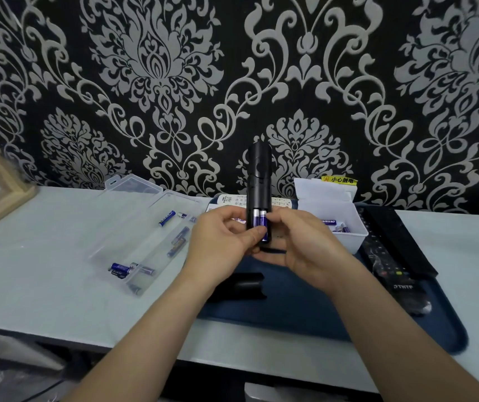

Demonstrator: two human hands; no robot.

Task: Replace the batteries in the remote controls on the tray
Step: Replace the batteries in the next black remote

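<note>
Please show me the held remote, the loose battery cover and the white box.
held remote (258, 181): head view, its black back.
loose battery cover (239, 287): head view, its middle.
white box (355, 242): head view, front wall.

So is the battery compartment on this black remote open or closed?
Open. The black remote shows two blue batteries exposed with no cover on; a black piece, likely the cover, lies on the tray.

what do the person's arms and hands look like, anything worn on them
Nothing worn that shows. The left forearm and right forearm are bare up from the frame's bottom edge, with no sleeves in view. The left hand and right hand show no gloves, rings, watch or bracelets on their visible sides.
</note>
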